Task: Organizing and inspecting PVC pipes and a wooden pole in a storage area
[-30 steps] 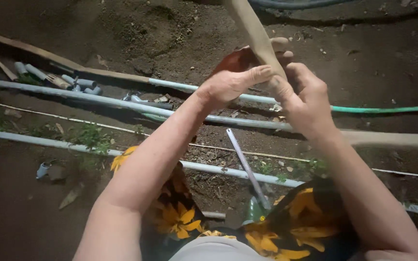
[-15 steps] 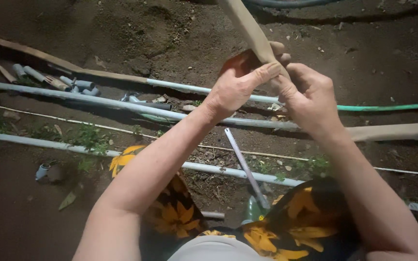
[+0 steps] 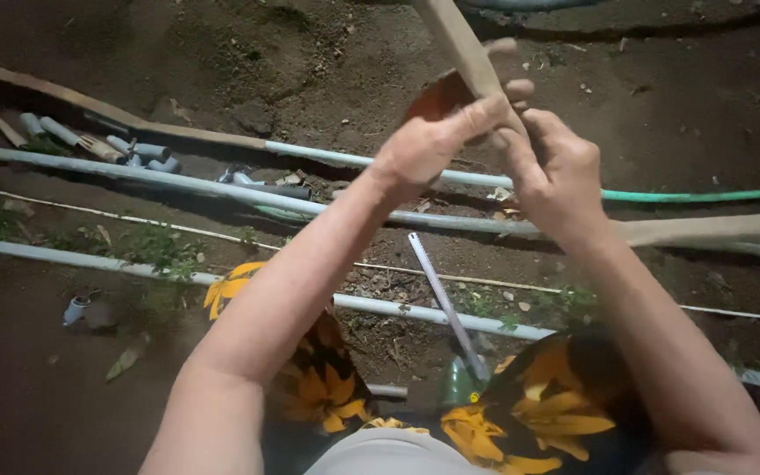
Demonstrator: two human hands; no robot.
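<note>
A pale wooden stick [image 3: 456, 40] rises slanted toward the top of the head view. My left hand [image 3: 428, 145] grips its lower part, fingers pressed against a reddish-brown piece [image 3: 437, 95] at the stick's side. My right hand [image 3: 560, 176] clasps the stick just below and to the right, fingers curled around it. Both hands are raised above dark soil. Below them a thin saw blade [image 3: 442, 299] with a green handle lies on the ground between my knees.
Several long white pipes [image 3: 134, 173] cross the soil from left to right. A green hose [image 3: 705, 193] runs off right. Short pipe fittings [image 3: 138, 149] lie at the left. A thin white cord [image 3: 116, 215] and small weeds [image 3: 164, 251] cross the ground. Flower-print cloth [image 3: 327, 387] covers my legs.
My left hand's fingers have closed further over the reddish piece and stick. Both hands stay at about the same place.
</note>
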